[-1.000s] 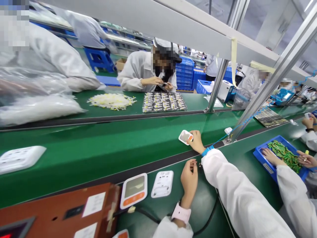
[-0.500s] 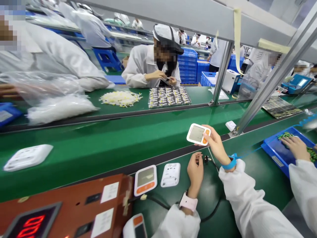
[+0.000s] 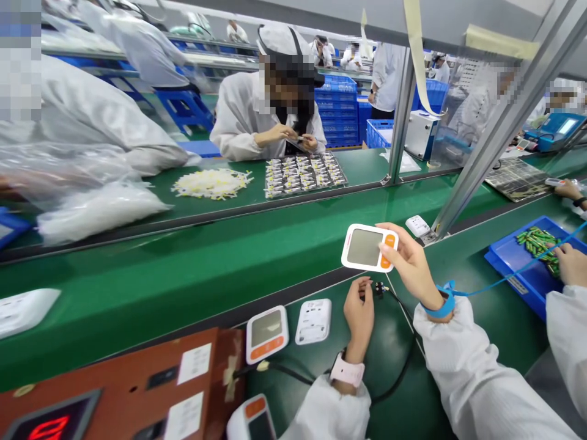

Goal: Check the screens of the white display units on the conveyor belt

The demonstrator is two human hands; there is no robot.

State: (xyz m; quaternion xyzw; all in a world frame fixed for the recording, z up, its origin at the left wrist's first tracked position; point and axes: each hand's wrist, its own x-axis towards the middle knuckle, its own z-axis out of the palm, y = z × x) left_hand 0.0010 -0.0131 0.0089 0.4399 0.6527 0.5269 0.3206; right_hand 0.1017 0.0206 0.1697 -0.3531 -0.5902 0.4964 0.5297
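My right hand grips a white handheld meter with a grey screen and orange buttons, thumb beside the buttons. It is raised above the bench edge, its blank-looking screen towards me. Lower and to the left, my left hand has its fingers curled together at a small black connector on a black cable; the grip itself is partly hidden. Left of that hand lie a white meter back-side up and another screen-up. A third meter stands at the bottom edge.
A brown box with a red digital display fills the lower left. Beyond runs a green belt carrying white units. To the right, a co-worker's hand reaches into a blue tray of green cylindrical parts. A metal post slants up nearby.
The held meter has turned to face me more squarely, and its faint screen marks have gone. The white unit at far left on the belt has shifted left in view. My left hand has hardly moved.
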